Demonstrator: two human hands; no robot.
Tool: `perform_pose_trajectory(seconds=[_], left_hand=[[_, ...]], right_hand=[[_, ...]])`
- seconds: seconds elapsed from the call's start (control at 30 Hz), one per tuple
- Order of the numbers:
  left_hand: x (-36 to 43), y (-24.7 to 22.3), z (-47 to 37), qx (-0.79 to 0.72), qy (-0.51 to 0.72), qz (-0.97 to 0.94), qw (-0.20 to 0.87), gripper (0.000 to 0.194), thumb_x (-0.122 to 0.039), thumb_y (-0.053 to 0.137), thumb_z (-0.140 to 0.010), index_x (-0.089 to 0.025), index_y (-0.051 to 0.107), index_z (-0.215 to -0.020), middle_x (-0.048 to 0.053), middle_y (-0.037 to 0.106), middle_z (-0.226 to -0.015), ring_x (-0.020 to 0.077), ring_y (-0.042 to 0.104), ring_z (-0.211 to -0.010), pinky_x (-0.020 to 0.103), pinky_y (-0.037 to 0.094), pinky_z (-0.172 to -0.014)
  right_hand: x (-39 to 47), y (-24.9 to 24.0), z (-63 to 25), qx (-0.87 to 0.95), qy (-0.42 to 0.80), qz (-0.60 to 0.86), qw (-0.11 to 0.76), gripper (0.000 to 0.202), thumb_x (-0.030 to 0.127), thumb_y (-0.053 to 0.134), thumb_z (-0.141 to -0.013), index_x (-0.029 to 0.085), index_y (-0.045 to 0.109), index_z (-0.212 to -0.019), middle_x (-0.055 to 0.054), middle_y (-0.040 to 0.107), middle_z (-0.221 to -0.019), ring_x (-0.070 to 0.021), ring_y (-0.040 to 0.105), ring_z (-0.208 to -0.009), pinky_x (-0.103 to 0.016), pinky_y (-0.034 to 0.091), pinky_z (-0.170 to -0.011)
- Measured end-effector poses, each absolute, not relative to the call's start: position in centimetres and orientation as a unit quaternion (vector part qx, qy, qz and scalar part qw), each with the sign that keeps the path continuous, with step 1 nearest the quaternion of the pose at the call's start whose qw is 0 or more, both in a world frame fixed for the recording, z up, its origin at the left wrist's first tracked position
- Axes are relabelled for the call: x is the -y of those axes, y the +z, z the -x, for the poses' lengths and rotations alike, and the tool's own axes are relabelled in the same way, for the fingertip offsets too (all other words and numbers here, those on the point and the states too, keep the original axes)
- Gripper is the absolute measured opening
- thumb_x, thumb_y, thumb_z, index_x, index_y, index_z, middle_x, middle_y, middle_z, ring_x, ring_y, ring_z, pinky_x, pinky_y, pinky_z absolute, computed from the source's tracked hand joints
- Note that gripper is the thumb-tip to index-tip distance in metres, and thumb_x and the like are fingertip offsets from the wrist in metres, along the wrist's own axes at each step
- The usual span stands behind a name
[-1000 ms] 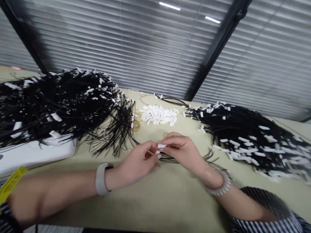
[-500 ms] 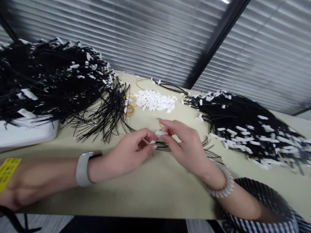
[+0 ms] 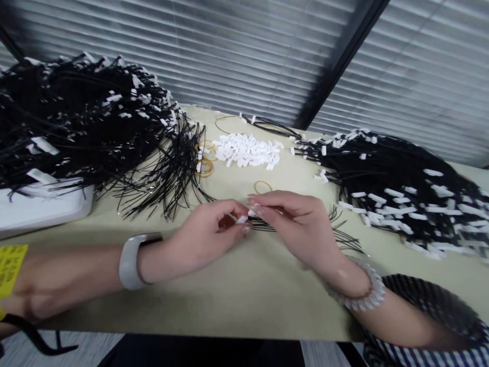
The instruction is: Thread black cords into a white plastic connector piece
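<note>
- As my feed looks down on the table (image 3: 229, 300), I take the white pile (image 3: 249, 151), toward the far edge, as my landmark.
- Left of the pile spreads the left heap (image 3: 76, 117), black and flecked with white; looser strands (image 3: 168, 176) fan out on the pile's near-left side.
- Right of the pile lies the right heap (image 3: 397, 168), also black, with plenty of white along its near side.
- On the pile's near side I have both hands, fingertips almost meeting: the left hand (image 3: 208, 232) to the near-left, the right hand (image 3: 305, 224) to the near-right.
- Also this side of the pile, the held wires (image 3: 263, 224) run roughly side to side, from the left fingertips, beneath the right hand, to ends fanned out past it. I judge that crosswise axis to matter most, with the left hand nearer the gathered end.
- Between the pile and the right hand rests a yellow band (image 3: 263, 187).
- Straight nearward of the pile, the left thumb and finger pinch the left tab (image 3: 242, 219); the right ones pinch the right tab (image 3: 252, 211), partly hidden, just beside it and slightly nearer the pile. Whether the two touch, I can't tell.
</note>
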State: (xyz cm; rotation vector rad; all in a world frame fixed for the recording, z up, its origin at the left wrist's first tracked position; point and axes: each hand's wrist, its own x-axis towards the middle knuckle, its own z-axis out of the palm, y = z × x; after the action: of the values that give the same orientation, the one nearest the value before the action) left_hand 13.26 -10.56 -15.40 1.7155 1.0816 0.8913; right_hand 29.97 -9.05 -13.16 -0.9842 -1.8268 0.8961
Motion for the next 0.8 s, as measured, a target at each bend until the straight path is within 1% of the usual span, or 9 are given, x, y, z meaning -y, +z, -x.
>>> perform_pose_trajectory(seconds=[0.23,0.33,0.5,0.6,0.7,0.73,0.8], left_hand=[[10.5,-15.4,-13.2,-0.439,0.360,-0.706,0.423,0.010,-0.023,0.054,-0.078,-0.014,0.059,-0.079,-0.002,0.057,-0.065,0.0092,0.047,-0.057,0.020,0.039,-0.052],[10.5,-15.4,-13.2,-0.436,0.366,-0.697,0.436,0.010,-0.022,0.054,-0.078,-0.014,0.059,-0.080,-0.001,0.060,-0.069,0.0102,0.051,-0.060,0.021,0.042,-0.055],[10.5,-15.3,-13.2,-0.432,0.375,-0.687,0.448,0.007,-0.021,0.055,-0.078,-0.014,0.056,-0.081,0.000,0.062,-0.073,0.0111,0.056,-0.065,0.021,0.045,-0.058],[10.4,-15.5,-13.2,-0.421,0.389,-0.683,0.453,0.007,-0.021,0.054,-0.079,-0.015,0.053,-0.077,-0.001,0.060,-0.070,0.0104,0.056,-0.064,0.020,0.046,-0.057],[10.5,-15.5,-13.1,-0.413,0.397,-0.678,0.460,0.010,-0.023,0.052,-0.081,-0.017,0.050,-0.074,-0.002,0.057,-0.067,0.0102,0.057,-0.063,0.020,0.047,-0.057],[10.6,-15.5,-13.1,-0.417,0.396,-0.678,0.458,0.009,-0.023,0.051,-0.082,-0.017,0.050,-0.075,-0.002,0.057,-0.068,0.0102,0.056,-0.063,0.021,0.047,-0.057],[10.8,-15.4,-13.0,-0.431,0.386,-0.685,0.442,0.007,-0.022,0.051,-0.082,-0.018,0.051,-0.077,-0.003,0.057,-0.068,0.0100,0.055,-0.062,0.020,0.046,-0.056]], right_hand=[[9.1,-13.3,-29.7,0.715,0.383,0.390,0.436,0.016,0.015,0.062,-0.075,0.025,0.069,-0.085,0.003,0.070,-0.087,-0.0101,0.065,-0.081,-0.021,0.054,-0.075],[9.2,-13.2,-29.7,0.717,0.399,0.379,0.428,0.016,0.014,0.063,-0.073,0.024,0.070,-0.083,0.002,0.070,-0.086,-0.0107,0.066,-0.079,-0.021,0.055,-0.073],[9.3,-13.2,-29.6,0.720,0.412,0.365,0.423,0.014,0.015,0.063,-0.073,0.023,0.070,-0.083,0.000,0.070,-0.086,-0.0126,0.065,-0.079,-0.026,0.054,-0.072],[9.3,-13.1,-29.6,0.731,0.408,0.354,0.417,0.013,0.017,0.062,-0.074,0.021,0.069,-0.085,-0.001,0.069,-0.086,-0.0122,0.064,-0.079,-0.026,0.052,-0.073],[8.9,-12.3,-30.1,0.757,0.394,0.349,0.386,0.016,0.021,0.059,-0.077,0.018,0.064,-0.092,-0.002,0.067,-0.089,-0.0115,0.061,-0.082,-0.025,0.050,-0.073],[8.7,-12.0,-30.4,0.772,0.382,0.355,0.362,0.015,0.023,0.057,-0.079,0.017,0.062,-0.092,-0.002,0.065,-0.088,-0.0107,0.060,-0.080,-0.024,0.048,-0.071],[8.2,-11.4,-31.1,0.812,0.346,0.372,0.286,0.014,0.025,0.052,-0.082,0.016,0.062,-0.085,-0.001,0.062,-0.079,-0.0088,0.056,-0.072,-0.022,0.044,-0.064]])
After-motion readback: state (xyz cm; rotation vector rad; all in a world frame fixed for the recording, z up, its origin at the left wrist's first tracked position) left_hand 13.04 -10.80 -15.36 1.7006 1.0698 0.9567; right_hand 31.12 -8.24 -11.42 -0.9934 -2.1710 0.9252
